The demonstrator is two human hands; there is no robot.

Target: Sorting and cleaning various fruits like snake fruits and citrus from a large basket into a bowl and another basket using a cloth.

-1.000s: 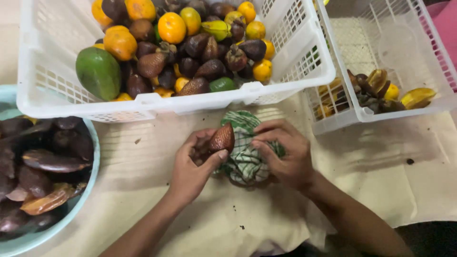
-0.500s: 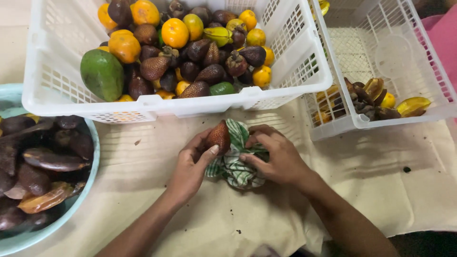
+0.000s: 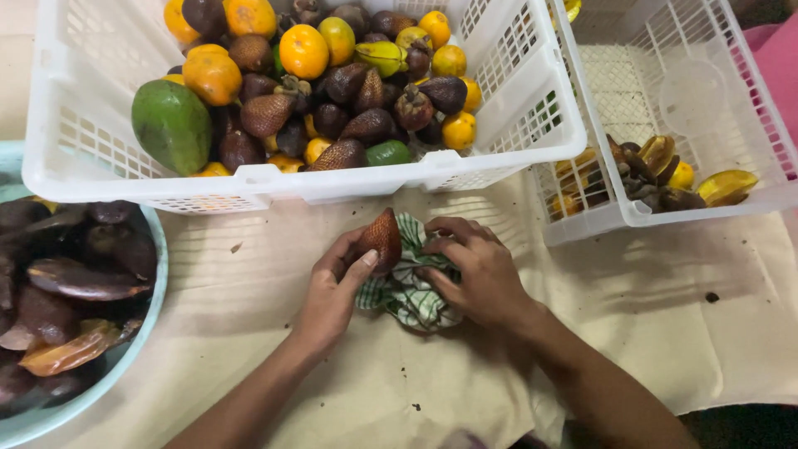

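My left hand (image 3: 332,287) grips a brown scaly snake fruit (image 3: 382,236), its pointed tip up, just below the front rim of the big white basket (image 3: 283,179). My right hand (image 3: 478,274) presses down on a crumpled green and white checked cloth (image 3: 407,291) that lies against the fruit on the beige table cover (image 3: 249,333). Both hands meet at the cloth in the middle of the view.
The big white basket holds oranges, a green avocado (image 3: 170,125), more snake fruits and dark fruits. A second white basket (image 3: 665,212) at right holds a few yellow and brown fruits. A pale blue bowl (image 3: 158,274) of dark peels sits at left.
Both hands and the cloth have shifted a little up the table toward the big basket. The snake fruit stays in my left hand, now closer to the basket's rim.
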